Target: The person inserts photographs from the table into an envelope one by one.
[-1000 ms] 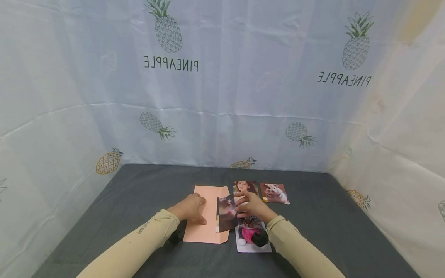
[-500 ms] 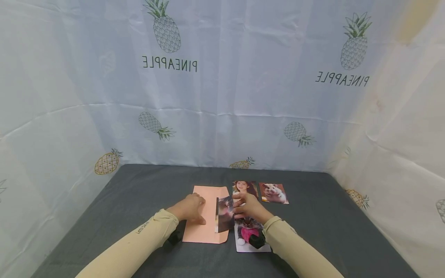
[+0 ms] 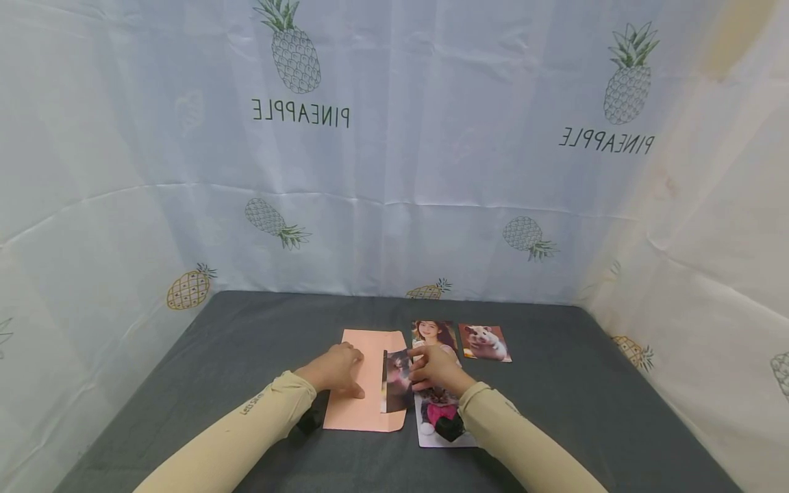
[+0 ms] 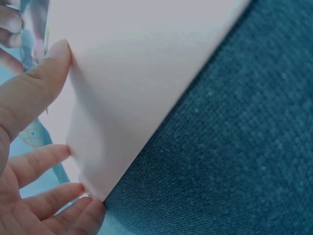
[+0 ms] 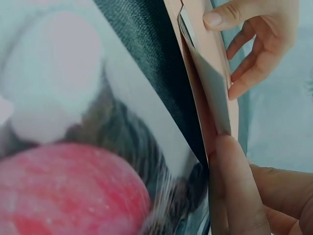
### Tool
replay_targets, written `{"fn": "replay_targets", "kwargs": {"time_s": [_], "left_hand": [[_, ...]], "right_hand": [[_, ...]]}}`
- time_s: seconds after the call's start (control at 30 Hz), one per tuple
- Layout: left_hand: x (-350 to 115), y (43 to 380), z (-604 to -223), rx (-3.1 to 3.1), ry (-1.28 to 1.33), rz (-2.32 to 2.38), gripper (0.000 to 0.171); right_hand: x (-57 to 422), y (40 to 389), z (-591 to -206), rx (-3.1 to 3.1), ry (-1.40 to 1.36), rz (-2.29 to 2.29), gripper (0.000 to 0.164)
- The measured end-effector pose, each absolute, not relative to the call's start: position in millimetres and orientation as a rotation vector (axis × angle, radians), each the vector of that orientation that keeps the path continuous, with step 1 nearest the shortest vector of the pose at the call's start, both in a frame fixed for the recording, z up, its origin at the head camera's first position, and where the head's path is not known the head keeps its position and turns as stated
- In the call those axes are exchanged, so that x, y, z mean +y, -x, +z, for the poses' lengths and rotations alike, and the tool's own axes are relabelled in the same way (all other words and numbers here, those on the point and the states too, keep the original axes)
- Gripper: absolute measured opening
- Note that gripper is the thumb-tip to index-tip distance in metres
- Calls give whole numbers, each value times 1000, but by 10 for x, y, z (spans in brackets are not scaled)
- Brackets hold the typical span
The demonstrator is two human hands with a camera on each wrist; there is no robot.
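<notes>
Around a peach envelope [image 3: 372, 373] on the dark desk [image 3: 259, 342], two hands meet from either side. The left hand [image 3: 335, 372] rests on the envelope's left half, thumb and fingers spread well apart, their tips against the paper; the left wrist view shows a soft shadow across the paper near them. At the envelope's right end, the right hand [image 3: 439, 368] pinches a dark photo [image 3: 397, 383] between thumb and fingers by its right side. That photo overlaps the envelope's right end; whether its left edge sits inside the mouth or only over it, I cannot tell. The right wrist view shows the mouth slightly parted, with pale edges in it.

Just right of the envelope, nearer the person, lies a cat photo [image 3: 439, 414] with a bright pink patch, partly covered by the right arm. To the envelope's upper right lies a portrait photo [image 3: 431, 333], its lower part hidden behind the right hand, and farther right, a hamster photo [image 3: 487, 342]. Beyond the envelope and behind the desk hangs a pale curtain [image 3: 394, 253] printed with pineapples and mirrored lettering. Both arms wear cream sleeves [image 3: 246, 424].
</notes>
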State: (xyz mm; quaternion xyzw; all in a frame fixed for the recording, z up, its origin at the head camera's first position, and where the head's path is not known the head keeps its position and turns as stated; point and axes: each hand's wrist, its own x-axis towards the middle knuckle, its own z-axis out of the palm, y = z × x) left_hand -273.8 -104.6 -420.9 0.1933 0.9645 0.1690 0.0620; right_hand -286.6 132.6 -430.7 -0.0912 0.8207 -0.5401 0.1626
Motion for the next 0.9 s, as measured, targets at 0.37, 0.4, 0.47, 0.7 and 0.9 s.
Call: {"fn": "replay_targets", "kwargs": {"time_s": [0.37,0.4,0.47,0.7,0.9], "left_hand": [[-1041,2748,-4218,2920,-577,499,68],[-1040,2751,-4222,2919,-576,499,68],[-1039,2751,-4224,2917,-571,502,68],[-1037,2746,-4235,2921,-565,504,68],[-1037,2754,-4247,2916,-559,503,69]], "right_hand": [[1235,2827,-4320,2407,160,-1501,54],[1231,2823,-4321,2413,163,-1497,54],[1220,2819,-4330,2420,167,-1496,54],[1181,2812,-4349,2438,206,-1516,53],[1148,2808,-4354,2436,195,-1517,53]]}}
